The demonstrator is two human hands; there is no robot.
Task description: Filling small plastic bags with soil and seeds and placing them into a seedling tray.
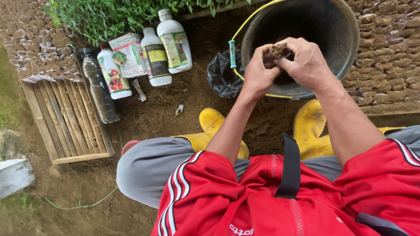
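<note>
Soil fills a small seedling pot (pixel 278 51), a little tube of dark wrap, pinched between both hands above the mouth of a black bucket (pixel 345 30). The left hand (pixel 258 72) curls around the pot's near side, fingers closed on it, while the right hand (pixel 306 63) grips it from the other side with thumb and fingertips pressed to its rim. Both forearms reach forward from red sleeves with white stripes.

The bucket sits on bare ground, its yellow handle (pixel 245 26) with a teal grip looped over the left rim. A crumpled black plastic bag (pixel 221 76) lies against the bucket's left side. Just below the bucket, two yellow rubber boots (pixel 308 124) rest on the soil, with grey trouser legs behind them.

To the left stand three white bottles (pixel 156 57) with printed labels, a small carton (pixel 127 52) between them, and a clear bottle (pixel 99 89) of dark liquid, all lying near one another on the dirt. A wooden slatted tray (pixel 61 126) sits further left. Rows of filled seedling pots (pixel 389 65) are packed to the right of the bucket and at the upper left, and green seedlings (pixel 109 15) grow along the top edge.
</note>
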